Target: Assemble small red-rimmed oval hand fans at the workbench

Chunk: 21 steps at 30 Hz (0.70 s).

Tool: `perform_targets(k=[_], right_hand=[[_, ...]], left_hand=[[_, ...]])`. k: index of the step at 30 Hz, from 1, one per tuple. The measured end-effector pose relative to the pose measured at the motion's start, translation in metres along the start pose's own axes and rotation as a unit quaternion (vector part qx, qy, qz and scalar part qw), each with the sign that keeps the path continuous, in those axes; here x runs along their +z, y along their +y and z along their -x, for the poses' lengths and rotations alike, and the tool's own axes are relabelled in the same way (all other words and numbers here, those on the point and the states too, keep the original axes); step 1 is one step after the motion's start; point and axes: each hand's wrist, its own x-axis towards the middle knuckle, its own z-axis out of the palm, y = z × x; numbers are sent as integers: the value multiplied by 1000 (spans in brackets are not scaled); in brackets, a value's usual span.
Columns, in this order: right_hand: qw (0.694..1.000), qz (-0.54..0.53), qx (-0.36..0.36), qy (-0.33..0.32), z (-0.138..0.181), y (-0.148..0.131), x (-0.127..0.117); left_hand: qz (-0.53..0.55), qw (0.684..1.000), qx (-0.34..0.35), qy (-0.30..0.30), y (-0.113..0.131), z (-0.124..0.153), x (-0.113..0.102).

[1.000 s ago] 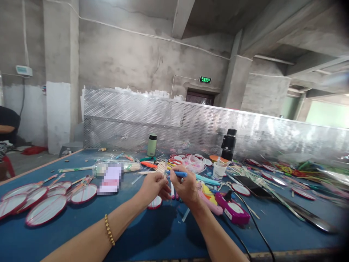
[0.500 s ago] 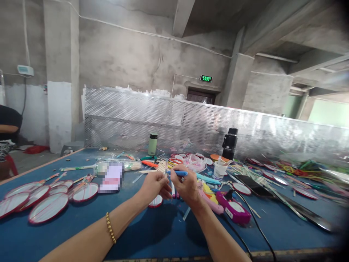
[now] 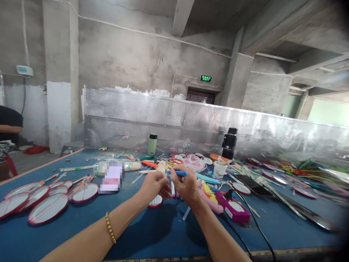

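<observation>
pen (image 3: pixel 183 173), blue and lying almost level, is gripped in the fingers of the right hand (image 3: pixel 187 183). the left hand (image 3: pixel 156 186) pinches a thin, pale stick (image 3: pixel 166 163) between thumb and finger, so that it stands close to upright; its other fingers are loosely curled. the hands are side by side over the middle of the blue desk (image 3: pixel 152 236), with the stick just beside the fingers that hold the pen. whether the pen touches the stick, i cannot tell.

below the left hand lies a white disc (image 3: pixel 155 201) with a red rim, partly hidden by that hand. to the right of the right hand are a pink tool (image 3: pixel 209 202) with a curved handle and a purple box (image 3: pixel 234 210), with a black cable (image 3: pixel 255 218) running beside the box to the near edge. farther back stand a white cup (image 3: pixel 219 169), a black flask (image 3: pixel 229 143) and a green bottle (image 3: pixel 152 145) with a dark lid. on the left, a phone (image 3: pixel 111 178), its screen blurred out, lies near a group of red-rimmed discs (image 3: pixel 49 209), some of them overlapping. a beaded bracelet (image 3: pixel 110 228) circles the left wrist.
</observation>
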Motion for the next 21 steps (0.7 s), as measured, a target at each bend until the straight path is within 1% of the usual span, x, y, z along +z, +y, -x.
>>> perform_targets(k=[4, 12, 21], right_hand=[[1000, -1, 4, 22, -1, -1, -1], [1000, -1, -7, 8, -1, 1, 2], [1000, -8, 3, 13, 0, 2, 1]], left_hand=[[4, 1000, -2, 3, 1, 0, 0], [-13, 1000, 2, 0, 2, 2, 1], [-4, 1000, 0, -1, 2, 1, 1]])
